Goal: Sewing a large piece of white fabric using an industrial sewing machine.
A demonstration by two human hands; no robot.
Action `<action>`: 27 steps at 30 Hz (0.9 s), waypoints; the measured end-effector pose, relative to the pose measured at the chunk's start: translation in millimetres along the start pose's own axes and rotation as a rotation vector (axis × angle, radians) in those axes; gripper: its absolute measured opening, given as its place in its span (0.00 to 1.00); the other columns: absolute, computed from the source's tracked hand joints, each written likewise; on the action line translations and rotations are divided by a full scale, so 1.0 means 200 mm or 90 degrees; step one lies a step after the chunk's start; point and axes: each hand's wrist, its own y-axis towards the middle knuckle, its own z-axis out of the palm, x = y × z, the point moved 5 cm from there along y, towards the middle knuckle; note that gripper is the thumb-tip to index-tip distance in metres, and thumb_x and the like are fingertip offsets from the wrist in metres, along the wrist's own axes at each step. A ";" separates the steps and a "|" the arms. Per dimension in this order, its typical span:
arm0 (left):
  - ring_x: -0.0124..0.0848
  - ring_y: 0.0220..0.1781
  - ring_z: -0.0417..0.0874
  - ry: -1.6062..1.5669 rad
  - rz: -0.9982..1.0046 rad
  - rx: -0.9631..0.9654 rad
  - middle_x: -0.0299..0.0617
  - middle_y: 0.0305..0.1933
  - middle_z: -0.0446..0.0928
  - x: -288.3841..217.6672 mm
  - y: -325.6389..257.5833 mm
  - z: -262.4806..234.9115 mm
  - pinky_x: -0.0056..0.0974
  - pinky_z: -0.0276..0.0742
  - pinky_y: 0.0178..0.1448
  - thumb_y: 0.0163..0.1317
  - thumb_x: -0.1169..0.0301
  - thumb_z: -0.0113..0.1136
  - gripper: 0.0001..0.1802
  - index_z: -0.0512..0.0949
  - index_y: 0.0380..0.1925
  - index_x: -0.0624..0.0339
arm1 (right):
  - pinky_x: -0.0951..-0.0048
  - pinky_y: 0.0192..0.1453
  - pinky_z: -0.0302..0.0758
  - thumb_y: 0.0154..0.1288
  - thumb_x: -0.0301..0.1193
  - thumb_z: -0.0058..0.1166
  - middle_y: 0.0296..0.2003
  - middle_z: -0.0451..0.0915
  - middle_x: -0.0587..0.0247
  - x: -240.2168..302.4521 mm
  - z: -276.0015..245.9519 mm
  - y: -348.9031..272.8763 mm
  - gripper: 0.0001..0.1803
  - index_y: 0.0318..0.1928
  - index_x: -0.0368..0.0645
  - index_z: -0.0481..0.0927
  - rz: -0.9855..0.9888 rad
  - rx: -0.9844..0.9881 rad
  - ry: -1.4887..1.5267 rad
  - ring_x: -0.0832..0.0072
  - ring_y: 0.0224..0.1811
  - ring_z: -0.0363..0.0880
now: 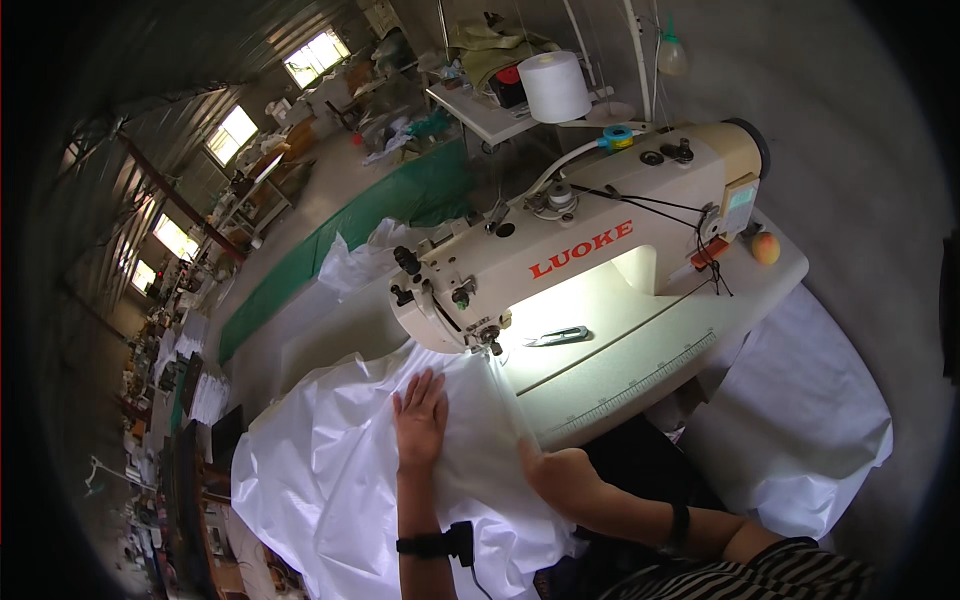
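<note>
A large, glossy white sheet (330, 440) lies bunched and creased over the left side of the sewing machine's table. My left hand (420, 415) rests flat on it with the fingers stretched out, just left of the needle area. My right hand (562, 478) is curled at the sheet's right edge, nearer to me, and grips that edge; its fingertips are partly hidden. The beige sewing machine (590, 240) stands beyond both hands, its presser foot (494, 347) close to the sheet's edge. Thread snips (558, 337) lie on the lit machine bed.
A peach-like fruit (765, 248) sits at the table's right end. More white sheeting (800, 420) hangs at the right. Behind the machine are a white thread cone (554, 88) and a green cloth (350, 220). Cluttered workbenches line the left.
</note>
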 end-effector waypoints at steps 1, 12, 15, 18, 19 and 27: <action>0.39 0.75 0.64 0.004 0.002 -0.001 0.37 0.71 0.69 0.05 0.04 0.03 0.57 0.48 0.77 0.70 0.64 0.52 0.20 0.76 0.61 0.46 | 0.72 0.16 0.70 0.58 0.26 0.55 0.15 0.79 0.65 -0.01 0.01 0.04 0.24 0.56 0.31 0.75 0.020 -0.015 -0.016 0.74 0.17 0.82; 0.45 0.53 0.84 -0.323 0.014 -0.138 0.51 0.54 0.81 -0.45 -0.26 -0.33 0.43 0.80 0.58 0.61 0.83 0.57 0.17 0.79 0.51 0.61 | 0.66 0.41 0.81 0.67 0.31 0.52 0.39 0.83 0.55 -0.23 -0.03 -0.01 0.22 0.60 0.40 0.73 0.056 -0.085 0.389 0.58 0.40 0.84; 0.45 0.41 0.84 -1.013 -0.153 -0.088 0.52 0.47 0.82 -0.46 -1.00 -0.20 0.44 0.81 0.51 0.73 0.71 0.51 0.13 0.77 0.51 0.66 | 0.65 0.47 0.80 0.65 0.32 0.58 0.43 0.83 0.54 -0.33 -0.04 -0.22 0.25 0.62 0.41 0.72 0.025 -0.082 0.499 0.59 0.45 0.84; 0.39 0.37 0.82 -1.280 -0.741 -0.088 0.55 0.35 0.77 -0.56 -1.69 0.12 0.45 0.78 0.36 0.66 0.66 0.61 0.12 0.75 0.37 0.65 | 0.63 0.55 0.78 0.64 0.35 0.60 0.49 0.80 0.50 -0.36 0.15 -0.37 0.28 0.62 0.39 0.71 0.132 0.128 0.737 0.56 0.50 0.81; 0.44 0.46 0.83 -1.082 -0.866 -0.102 0.56 0.55 0.78 -0.46 -1.97 0.27 0.42 0.79 0.54 0.74 0.68 0.47 0.17 0.74 0.56 0.67 | 0.63 0.58 0.76 0.64 0.34 0.61 0.50 0.79 0.49 -0.33 0.18 -0.37 0.26 0.61 0.39 0.73 0.056 0.099 0.678 0.56 0.52 0.80; 0.44 0.45 0.84 -0.754 -0.619 -0.418 0.54 0.49 0.81 -0.35 -1.33 -0.52 0.42 0.79 0.54 0.71 0.70 0.50 0.16 0.77 0.52 0.67 | 0.63 0.53 0.77 0.65 0.33 0.62 0.47 0.80 0.50 0.06 0.16 -0.22 0.17 0.51 0.39 0.80 -0.258 0.213 0.728 0.58 0.48 0.80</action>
